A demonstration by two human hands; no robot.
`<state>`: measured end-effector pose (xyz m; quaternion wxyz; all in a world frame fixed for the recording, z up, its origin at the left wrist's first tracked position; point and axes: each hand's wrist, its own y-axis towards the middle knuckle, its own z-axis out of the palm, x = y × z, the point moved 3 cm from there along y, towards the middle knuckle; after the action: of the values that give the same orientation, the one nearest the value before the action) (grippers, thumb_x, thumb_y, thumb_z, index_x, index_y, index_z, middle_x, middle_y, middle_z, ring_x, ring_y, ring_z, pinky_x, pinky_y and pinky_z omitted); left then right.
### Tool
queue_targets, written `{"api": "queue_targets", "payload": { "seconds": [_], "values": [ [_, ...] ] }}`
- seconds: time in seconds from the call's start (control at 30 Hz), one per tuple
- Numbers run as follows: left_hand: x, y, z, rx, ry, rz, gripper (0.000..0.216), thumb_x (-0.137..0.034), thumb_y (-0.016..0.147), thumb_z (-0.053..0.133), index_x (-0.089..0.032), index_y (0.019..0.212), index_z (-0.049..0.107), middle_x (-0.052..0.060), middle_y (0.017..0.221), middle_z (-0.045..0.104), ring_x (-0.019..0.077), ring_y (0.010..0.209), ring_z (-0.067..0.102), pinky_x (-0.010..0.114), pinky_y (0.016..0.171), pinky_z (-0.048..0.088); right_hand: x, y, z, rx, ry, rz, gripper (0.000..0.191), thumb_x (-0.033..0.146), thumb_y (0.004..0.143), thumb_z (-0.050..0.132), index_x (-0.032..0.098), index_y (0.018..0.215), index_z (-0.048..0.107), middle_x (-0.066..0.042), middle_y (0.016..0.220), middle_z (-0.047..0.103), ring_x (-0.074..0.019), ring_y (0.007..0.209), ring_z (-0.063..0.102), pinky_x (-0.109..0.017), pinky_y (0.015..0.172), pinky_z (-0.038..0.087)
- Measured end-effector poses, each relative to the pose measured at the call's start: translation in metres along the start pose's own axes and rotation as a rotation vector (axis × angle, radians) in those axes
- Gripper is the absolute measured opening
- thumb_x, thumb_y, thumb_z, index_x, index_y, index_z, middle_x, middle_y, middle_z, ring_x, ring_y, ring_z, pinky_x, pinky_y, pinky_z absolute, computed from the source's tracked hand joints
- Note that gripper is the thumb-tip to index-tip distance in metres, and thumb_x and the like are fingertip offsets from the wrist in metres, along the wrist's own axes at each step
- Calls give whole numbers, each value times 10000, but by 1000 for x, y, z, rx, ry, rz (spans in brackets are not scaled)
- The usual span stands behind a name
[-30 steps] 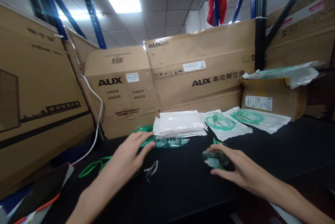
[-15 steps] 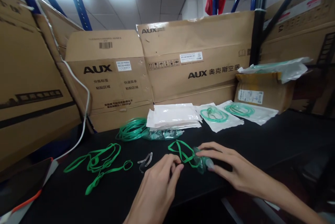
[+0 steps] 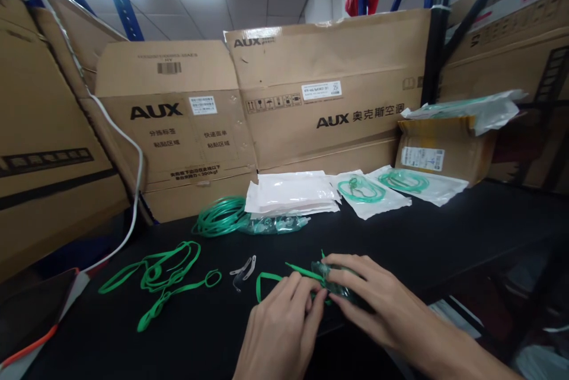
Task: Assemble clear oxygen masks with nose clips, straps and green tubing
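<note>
Near the front edge of the black table, my right hand (image 3: 367, 291) is wrapped over a clear green oxygen mask (image 3: 340, 290), which its fingers partly cover. A green elastic strap (image 3: 302, 271) runs from the mask toward my left hand (image 3: 291, 315). The left thumb and fingers are pinched on the strap close to the mask's edge, and a loop of it sticks out to the left. Just left of that lie small clear plastic strips (image 3: 243, 273). Farther left is a tangle of green elastic straps (image 3: 166, 273).
Behind the hands lie coiled green tubing (image 3: 222, 217), clear green masks (image 3: 278, 224), a stack of white pouches (image 3: 291, 192) and packed tubing sets (image 3: 361, 190). A cardboard box (image 3: 438, 155) stands at right. A tablet-like device (image 3: 35, 315) and white cable (image 3: 141, 166) are at left.
My left hand has moved right and closed on the strap by the mask. My right hand has shifted slightly left and wraps the mask more fully. The strap loop now spreads leftward.
</note>
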<state>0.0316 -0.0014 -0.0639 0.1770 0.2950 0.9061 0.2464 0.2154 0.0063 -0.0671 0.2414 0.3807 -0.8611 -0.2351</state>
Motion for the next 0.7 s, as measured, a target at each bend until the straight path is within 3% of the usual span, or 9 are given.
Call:
{"api": "queue_targets", "payload": {
  "seconds": [0.17,0.3,0.37,0.5,0.6,0.7],
  "values": [
    [-1,3,-1,10,20,-32,202,-199,1035,475,-238,845,532,-37,756,552,145,624,603,266,552,400,-26,4,-6,-86,35,68,172,220,1061,455,266,1170,581,-102,1333,661,-252,1190,679,-442,999,561],
    [-2,4,-4,-7,13,-66,209,-164,991,527,-233,794,507,-48,734,527,127,598,575,251,532,379,-67,-3,-27,-357,-41,352,113,309,1026,520,246,1084,592,-94,1134,722,-281,1018,736,-408,857,597],
    [-2,5,-5,-3,-14,-83,190,-183,997,543,-237,815,536,-49,741,525,127,597,576,245,531,388,-76,-8,-34,-415,-88,460,125,350,1009,545,248,1058,599,-83,1069,737,-292,956,745,-407,807,601],
    [1,5,-5,-35,-108,-117,72,-230,1044,521,-270,1044,581,-45,823,565,141,659,633,239,591,473,-57,-5,-27,-254,38,358,160,361,1016,563,263,1124,627,-64,1135,736,-262,1036,738,-375,889,605],
    [1,4,-4,-33,-142,-64,132,-223,1063,494,-290,1157,558,-21,959,619,163,797,693,258,690,536,-33,-2,-15,-108,133,227,262,329,1030,549,292,1281,615,-58,1335,676,-235,1216,680,-375,1047,559],
    [-2,3,-1,12,-96,17,265,-268,1061,524,-294,1325,518,16,1070,644,206,918,712,301,760,574,-22,-4,-8,-15,161,200,374,326,1014,585,319,1388,584,-51,1479,589,-227,1324,614,-388,1135,505]
  ]
}}
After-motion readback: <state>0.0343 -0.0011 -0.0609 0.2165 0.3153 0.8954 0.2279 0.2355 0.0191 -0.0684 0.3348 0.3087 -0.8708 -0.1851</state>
